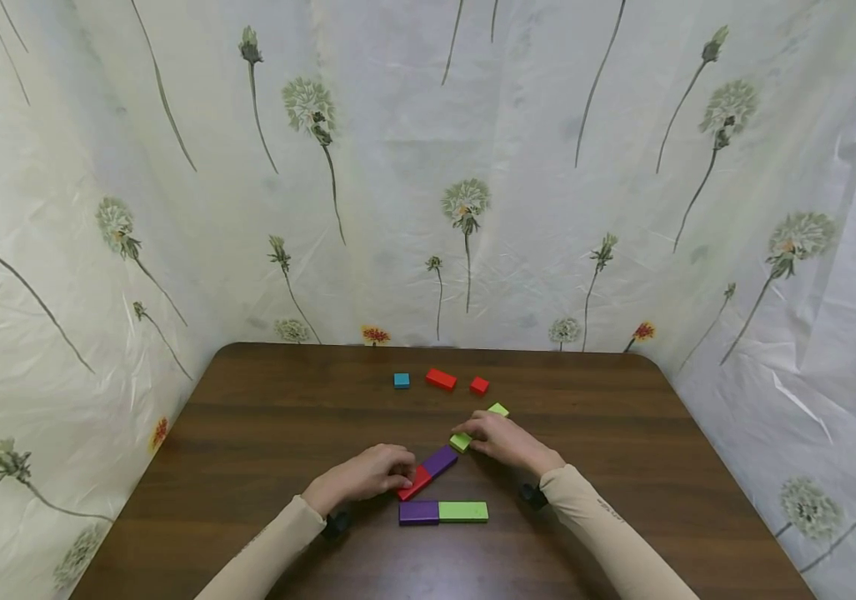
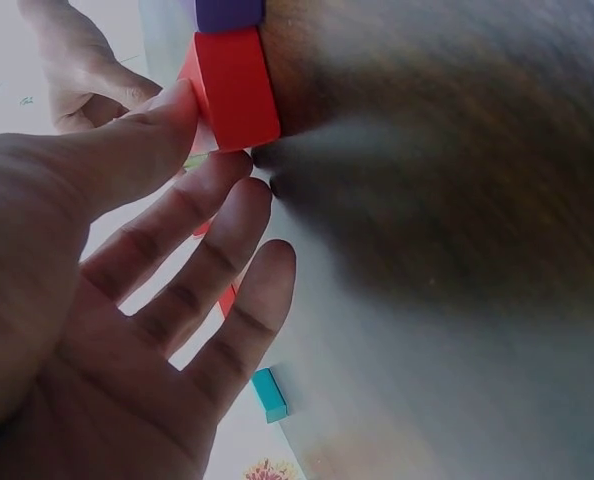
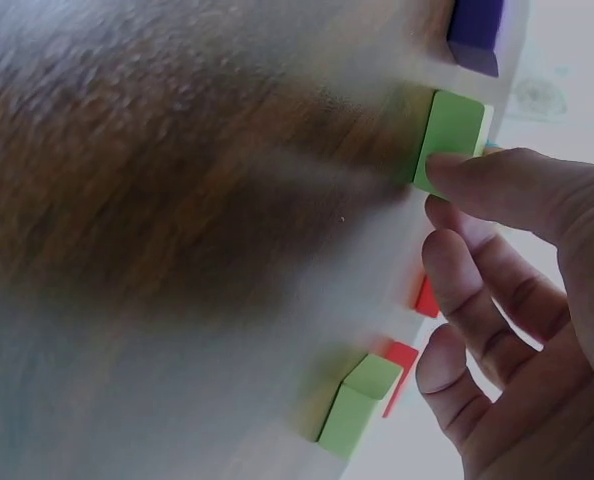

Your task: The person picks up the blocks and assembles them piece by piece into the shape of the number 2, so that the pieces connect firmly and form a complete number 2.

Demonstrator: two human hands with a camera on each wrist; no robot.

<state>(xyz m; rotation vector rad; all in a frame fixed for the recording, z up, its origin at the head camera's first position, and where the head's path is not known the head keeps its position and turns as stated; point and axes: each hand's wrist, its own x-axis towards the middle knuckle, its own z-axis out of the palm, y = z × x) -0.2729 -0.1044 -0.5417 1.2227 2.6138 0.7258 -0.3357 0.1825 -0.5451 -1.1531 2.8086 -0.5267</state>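
My left hand point(image 1: 367, 475) pinches the lower end of a red block point(image 2: 239, 90) between thumb and forefinger, its other fingers loosely spread. A purple block point(image 1: 440, 460) meets that red one end to end, making a slanted row on the table. Just past the row's upper end, my right hand point(image 1: 506, 437) grips a short light-green block point(image 3: 449, 140) with thumb and forefinger. A small gap separates this green block from the purple one. Beyond the right fingers lies another green block point(image 1: 498, 409), partly hidden by the hand in the head view.
Nearer me, a second purple block point(image 1: 418, 512) and a long green block point(image 1: 463, 512) lie end to end. Toward the far edge sit a small blue block point(image 1: 401, 381), a longer red block point(image 1: 441, 379) and a small red block point(image 1: 479, 385). A flowered curtain point(image 1: 397, 208) hangs behind the brown table point(image 1: 285, 400).
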